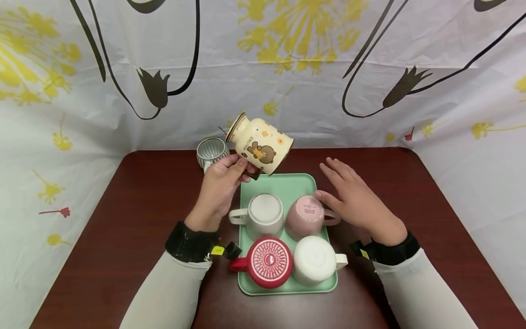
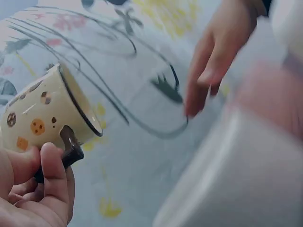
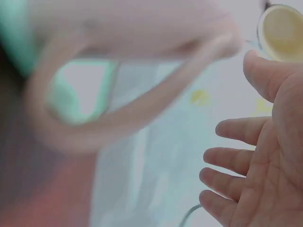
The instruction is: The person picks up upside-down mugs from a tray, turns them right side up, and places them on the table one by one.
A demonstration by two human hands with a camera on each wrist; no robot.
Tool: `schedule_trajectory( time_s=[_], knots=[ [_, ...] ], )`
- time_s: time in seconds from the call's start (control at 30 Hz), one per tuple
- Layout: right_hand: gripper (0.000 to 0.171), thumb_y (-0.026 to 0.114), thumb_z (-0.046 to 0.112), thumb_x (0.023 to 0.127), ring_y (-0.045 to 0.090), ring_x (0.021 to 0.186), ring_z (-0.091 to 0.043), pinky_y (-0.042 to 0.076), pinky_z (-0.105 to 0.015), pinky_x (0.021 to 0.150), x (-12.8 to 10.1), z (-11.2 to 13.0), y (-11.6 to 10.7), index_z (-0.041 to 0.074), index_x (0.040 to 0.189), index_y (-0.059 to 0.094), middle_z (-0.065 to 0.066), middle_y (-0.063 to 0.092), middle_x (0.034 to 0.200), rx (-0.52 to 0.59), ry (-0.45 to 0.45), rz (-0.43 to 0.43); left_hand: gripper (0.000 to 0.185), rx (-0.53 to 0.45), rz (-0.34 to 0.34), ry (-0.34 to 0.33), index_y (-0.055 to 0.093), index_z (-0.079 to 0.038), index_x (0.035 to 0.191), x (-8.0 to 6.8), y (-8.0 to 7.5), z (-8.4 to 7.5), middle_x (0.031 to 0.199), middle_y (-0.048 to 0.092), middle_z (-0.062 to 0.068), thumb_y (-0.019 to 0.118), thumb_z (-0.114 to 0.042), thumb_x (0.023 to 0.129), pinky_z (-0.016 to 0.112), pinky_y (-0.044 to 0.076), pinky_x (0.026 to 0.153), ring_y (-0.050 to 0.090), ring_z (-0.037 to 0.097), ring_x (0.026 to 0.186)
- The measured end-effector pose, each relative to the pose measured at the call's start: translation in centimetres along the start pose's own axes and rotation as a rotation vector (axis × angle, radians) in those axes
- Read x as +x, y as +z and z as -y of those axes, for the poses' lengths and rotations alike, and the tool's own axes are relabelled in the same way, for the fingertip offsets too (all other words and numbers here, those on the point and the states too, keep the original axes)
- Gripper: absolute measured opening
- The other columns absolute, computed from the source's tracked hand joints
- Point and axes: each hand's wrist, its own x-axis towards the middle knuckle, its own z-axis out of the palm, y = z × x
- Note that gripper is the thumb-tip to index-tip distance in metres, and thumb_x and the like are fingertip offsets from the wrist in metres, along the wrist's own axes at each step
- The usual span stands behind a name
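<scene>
My left hand [image 1: 218, 189] holds a cream mug [image 1: 263, 141] with a brown bear print, its fingers and thumb pinching the dark handle [image 2: 72, 152]. The mug is tilted in the air above the far end of a green tray [image 1: 281, 183], and its dark-edged mouth points right in the left wrist view. Over the right side of the tray, my right hand [image 1: 359, 198] hovers with fingers extended and nothing in its grasp. Nearest to it is an upside-down pink mug [image 1: 304, 228]. The right wrist view has that palm [image 3: 270, 170] and the spread fingers.
Also upside down on the tray are a pale ribbed mug [image 1: 265, 217], a red mug [image 1: 269, 262] and a white mug [image 1: 314, 260]. Behind my left hand stands a grey ribbed cup [image 1: 211, 151] on the dark wooden table [image 1: 135, 219]. A patterned cloth [image 1: 304, 100] hangs behind.
</scene>
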Motion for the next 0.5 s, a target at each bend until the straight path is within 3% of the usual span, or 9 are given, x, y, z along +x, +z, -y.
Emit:
schedule_trajectory(
  time_s=[0.1, 0.23, 0.4, 0.5],
  knots=[
    [0.071, 0.065, 0.036, 0.103, 0.023, 0.158, -0.037, 0.031, -0.064, 0.120, -0.1, 1.9, -1.1, 0.011, 0.162, 0.034, -0.013, 0.026, 0.171, 0.046, -0.045, -0.022, 0.014, -0.156, 0.051, -0.073, 0.065, -0.003, 0.106, -0.5, 1.1, -0.5, 0.083, 0.069, 0.000, 0.052, -0.006, 0.108, 0.019, 0.054, 0.070, 0.064, 0.010, 0.077],
    [0.066, 0.067, 0.028, 0.103, 0.033, 0.154, -0.031, 0.037, -0.055, 0.119, -0.4, 4.0, -2.1, 0.013, 0.160, 0.039, -0.008, 0.035, 0.167, 0.139, -0.119, -0.054, 0.024, -0.299, 0.100, -0.155, 0.065, -0.011, 0.095, -1.0, 2.5, -0.7, 0.087, 0.064, 0.001, 0.047, -0.006, 0.110, 0.016, 0.052, 0.071, 0.062, 0.009, 0.081],
    [0.054, 0.070, 0.011, 0.100, 0.050, 0.140, -0.014, 0.041, -0.023, 0.114, -0.7, 5.6, -2.5, 0.012, 0.151, 0.053, -0.006, 0.055, 0.152, 0.380, -0.183, -0.078, 0.028, -0.355, 0.127, -0.224, 0.066, -0.013, 0.093, -2.0, 3.9, -0.5, 0.089, 0.063, 0.001, 0.045, -0.006, 0.110, 0.014, 0.052, 0.072, 0.062, 0.008, 0.083],
    [0.042, 0.067, 0.007, 0.100, 0.062, 0.120, -0.007, 0.051, -0.017, 0.098, -0.8, 6.2, -2.5, 0.009, 0.142, 0.061, -0.007, 0.063, 0.140, 0.546, -0.143, -0.078, 0.026, -0.373, 0.155, -0.255, 0.066, -0.013, 0.094, -2.6, 4.8, -0.2, 0.091, 0.065, 0.001, 0.046, -0.005, 0.110, 0.014, 0.054, 0.073, 0.063, 0.007, 0.082]
  ],
)
